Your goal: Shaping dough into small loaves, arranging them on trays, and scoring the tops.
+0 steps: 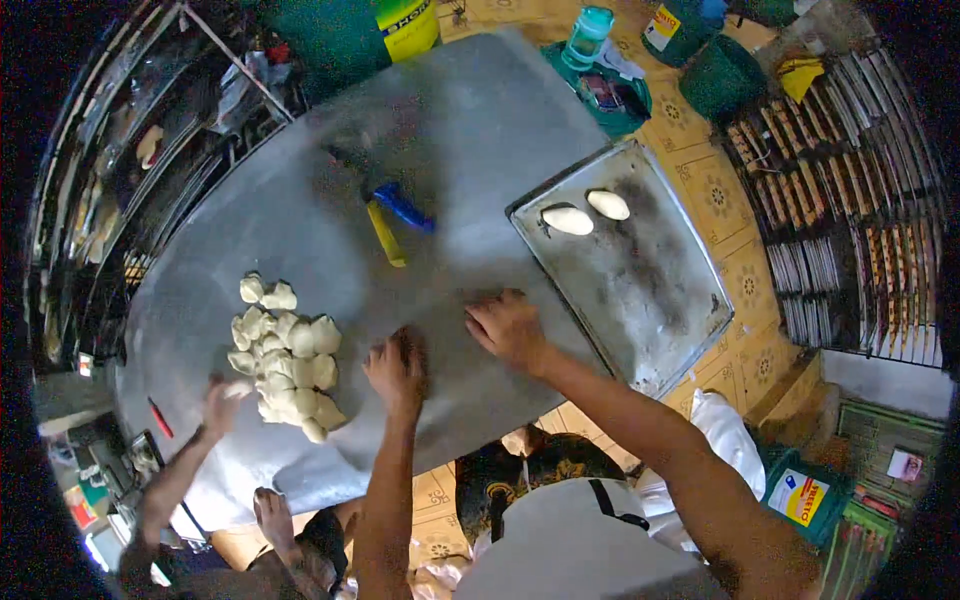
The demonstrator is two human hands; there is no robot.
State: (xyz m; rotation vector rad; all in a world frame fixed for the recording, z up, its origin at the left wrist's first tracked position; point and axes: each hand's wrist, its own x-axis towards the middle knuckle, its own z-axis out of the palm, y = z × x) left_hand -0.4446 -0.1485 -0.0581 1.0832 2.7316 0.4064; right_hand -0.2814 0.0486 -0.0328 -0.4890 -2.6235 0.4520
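My left hand [398, 368] rests on the grey metal table, palm down with its fingers curled under. To its right, and a little farther away, my right hand [508, 325] is also palm down, its fingers bent toward the left. Whatever lies beneath either palm is hidden. A cluster of pale dough pieces [290, 360] sits left of my left hand. Beyond my right hand, a dark baking tray [640, 280] holds two oval dough pieces [568, 220], set side by side at its far left corner.
A blue-handled tool [405, 207] and a yellow scraper [386, 235] lie mid-table. At the left, a co-worker's hand [225, 402] touches a dough piece beside the cluster; a red-handled tool [160, 418] lies nearby. Racks [850, 200] stand right; a teal bottle [588, 38] stands behind.
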